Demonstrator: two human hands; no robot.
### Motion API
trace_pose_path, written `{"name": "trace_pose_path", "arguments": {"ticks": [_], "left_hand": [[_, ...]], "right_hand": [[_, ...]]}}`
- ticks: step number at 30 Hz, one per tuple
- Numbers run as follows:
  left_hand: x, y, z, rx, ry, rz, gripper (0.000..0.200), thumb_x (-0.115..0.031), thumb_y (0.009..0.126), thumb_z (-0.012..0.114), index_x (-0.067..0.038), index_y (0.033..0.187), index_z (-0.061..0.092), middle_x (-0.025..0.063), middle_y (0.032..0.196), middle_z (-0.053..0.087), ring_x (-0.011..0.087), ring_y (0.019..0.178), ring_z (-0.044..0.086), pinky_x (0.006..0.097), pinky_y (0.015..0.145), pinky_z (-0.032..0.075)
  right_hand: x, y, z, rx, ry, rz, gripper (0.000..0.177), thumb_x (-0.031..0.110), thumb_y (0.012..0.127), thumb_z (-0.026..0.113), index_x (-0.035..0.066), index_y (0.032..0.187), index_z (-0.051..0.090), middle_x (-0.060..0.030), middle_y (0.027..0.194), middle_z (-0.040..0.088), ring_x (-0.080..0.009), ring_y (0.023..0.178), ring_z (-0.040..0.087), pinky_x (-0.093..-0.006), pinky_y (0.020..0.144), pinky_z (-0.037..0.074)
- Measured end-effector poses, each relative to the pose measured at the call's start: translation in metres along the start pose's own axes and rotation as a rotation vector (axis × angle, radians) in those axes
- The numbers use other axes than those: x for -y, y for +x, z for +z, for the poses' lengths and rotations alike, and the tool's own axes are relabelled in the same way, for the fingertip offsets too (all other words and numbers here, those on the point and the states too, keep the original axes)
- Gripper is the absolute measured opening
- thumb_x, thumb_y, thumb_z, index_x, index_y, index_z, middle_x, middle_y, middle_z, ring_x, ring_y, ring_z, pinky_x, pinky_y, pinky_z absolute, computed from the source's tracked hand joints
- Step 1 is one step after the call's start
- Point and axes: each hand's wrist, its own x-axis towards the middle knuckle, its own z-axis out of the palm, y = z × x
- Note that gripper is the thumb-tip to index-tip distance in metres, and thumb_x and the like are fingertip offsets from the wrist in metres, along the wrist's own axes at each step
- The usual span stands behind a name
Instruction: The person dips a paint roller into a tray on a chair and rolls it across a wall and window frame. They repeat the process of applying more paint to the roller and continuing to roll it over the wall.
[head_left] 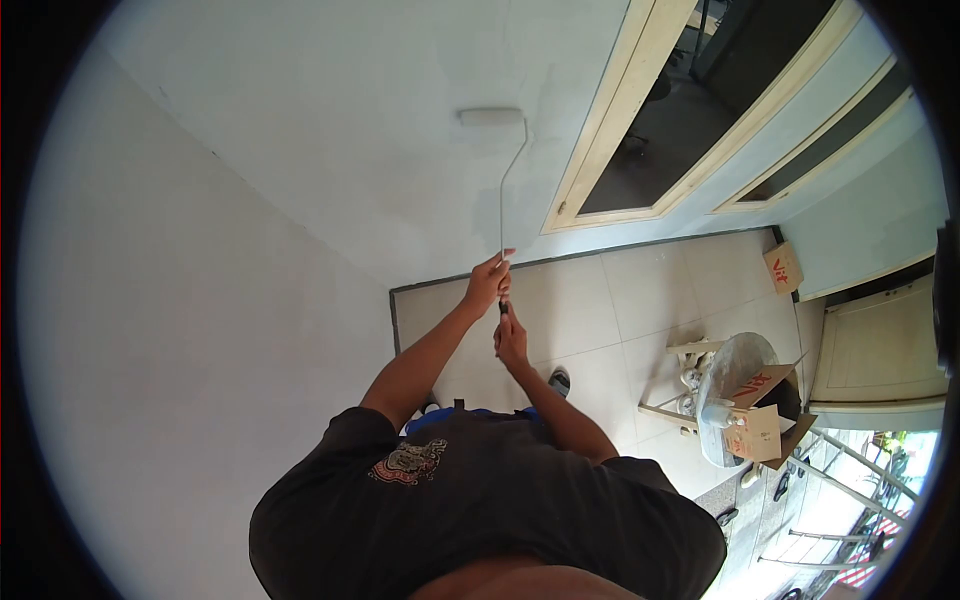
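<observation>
I hold a paint roller with both hands. Its white roller head (490,117) lies against the pale wall (330,130), and its thin metal shaft (502,200) runs down to the grip. My left hand (488,283) is closed around the top of the grip. My right hand (512,340) clasps the dark lower end just beneath it. Both arms reach forward from my dark printed shirt (450,500).
A cream-framed doorway (640,130) opens to the right of the roller. The tiled floor (590,300) carries a cardboard box (783,267), a fan (730,395) with more boxes (755,430), and a wooden stool (690,380). A metal gate (850,490) is at the lower right.
</observation>
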Motion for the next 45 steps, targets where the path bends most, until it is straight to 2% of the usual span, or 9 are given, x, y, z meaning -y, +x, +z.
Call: {"name": "trace_pose_path", "arguments": {"ticks": [8, 11, 18, 22, 28, 31, 38, 41, 45], "left_hand": [[-0.183, 0.058, 0.084, 0.249, -0.01, 0.352, 0.039, -0.02, 0.103, 0.044, -0.003, 0.138, 0.044, -0.0008, 0.06, 0.037, 0.0087, 0.052, 0.036, 0.0259, 0.048, 0.038], [-0.192, 0.06, 0.097, 0.237, -0.048, 0.387, 0.036, -0.018, 0.102, 0.045, -0.004, 0.135, 0.048, -0.0012, 0.059, 0.036, 0.0086, 0.051, 0.036, 0.0256, 0.045, 0.038], [0.018, 0.001, 0.029, -0.023, -0.061, -0.063, 0.037, -0.024, 0.101, 0.049, -0.011, 0.136, 0.049, -0.0031, 0.058, 0.035, 0.007, 0.048, 0.034, 0.0243, 0.044, 0.034], [0.023, 0.006, 0.037, -0.102, -0.018, -0.01, 0.035, -0.021, 0.101, 0.05, -0.009, 0.134, 0.052, -0.0033, 0.055, 0.036, 0.0061, 0.044, 0.033, 0.0235, 0.04, 0.034], [-0.115, 0.061, 0.094, 0.14, -0.01, 0.294, 0.037, -0.022, 0.102, 0.048, -0.006, 0.135, 0.048, -0.0012, 0.057, 0.038, 0.0085, 0.049, 0.038, 0.0254, 0.046, 0.038], [-0.132, 0.073, 0.107, 0.174, -0.079, 0.38, 0.033, -0.019, 0.101, 0.048, -0.007, 0.132, 0.051, -0.0011, 0.055, 0.038, 0.0079, 0.045, 0.037, 0.0255, 0.043, 0.039], [0.058, 0.034, 0.058, 0.014, -0.047, 0.047, 0.034, -0.024, 0.101, 0.049, -0.005, 0.128, 0.052, 0.0005, 0.055, 0.044, 0.0103, 0.044, 0.044, 0.0287, 0.041, 0.043], [0.121, 0.021, 0.047, -0.092, -0.024, -0.087, 0.035, -0.025, 0.101, 0.049, -0.005, 0.13, 0.052, 0.0011, 0.056, 0.046, 0.0111, 0.044, 0.046, 0.0295, 0.041, 0.044], [0.12, 0.019, 0.067, -0.165, -0.059, -0.118, 0.035, -0.025, 0.101, 0.049, -0.006, 0.131, 0.052, 0.0008, 0.056, 0.045, 0.0107, 0.044, 0.045, 0.0291, 0.04, 0.043]], "right_hand": [[0.202, 0.072, -0.03, -0.019, -0.092, -0.328, 0.049, 0.032, 0.105, 0.032, 0.009, 0.148, 0.034, 0.0018, 0.054, 0.042, -0.005, 0.04, 0.037, -0.0214, 0.037, 0.036], [0.206, 0.08, -0.037, -0.022, -0.089, -0.375, 0.05, 0.033, 0.105, 0.032, 0.008, 0.148, 0.033, 0.0016, 0.054, 0.042, -0.0049, 0.04, 0.037, -0.0215, 0.037, 0.036], [0.011, -0.015, -0.029, -0.015, -0.033, 0.035, 0.051, 0.035, 0.104, 0.035, 0.01, 0.148, 0.033, 0.0025, 0.047, 0.04, -0.0064, 0.034, 0.037, -0.0236, 0.033, 0.035], [0.02, -0.014, -0.034, -0.035, -0.054, 0.005, 0.05, 0.033, 0.104, 0.039, 0.01, 0.147, 0.035, 0.0023, 0.052, 0.042, -0.0058, 0.039, 0.04, -0.0233, 0.035, 0.038], [0.145, 0.063, -0.057, -0.053, -0.063, -0.269, 0.046, 0.027, 0.104, 0.036, 0.009, 0.147, 0.035, 0.0024, 0.057, 0.041, -0.005, 0.042, 0.039, -0.0222, 0.038, 0.038], [0.165, 0.074, -0.069, -0.04, -0.082, -0.342, 0.047, 0.027, 0.104, 0.036, 0.008, 0.147, 0.035, 0.0026, 0.057, 0.041, -0.0052, 0.043, 0.039, -0.0223, 0.038, 0.038], [0.001, -0.004, -0.087, -0.078, -0.24, 0.026, 0.047, 0.03, 0.102, 0.04, 0.018, 0.147, 0.037, 0.0022, 0.056, 0.042, -0.0063, 0.042, 0.041, -0.0243, 0.037, 0.039], [-0.06, -0.026, -0.099, -0.094, -0.345, -0.013, 0.046, 0.028, 0.102, 0.042, 0.018, 0.147, 0.038, 0.0027, 0.057, 0.042, -0.0064, 0.043, 0.04, -0.0254, 0.039, 0.038], [-0.016, -0.041, -0.106, -0.071, -0.327, 0.093, 0.045, 0.026, 0.101, 0.043, 0.017, 0.146, 0.04, 0.0027, 0.059, 0.042, -0.006, 0.046, 0.04, -0.0256, 0.041, 0.038]]}}
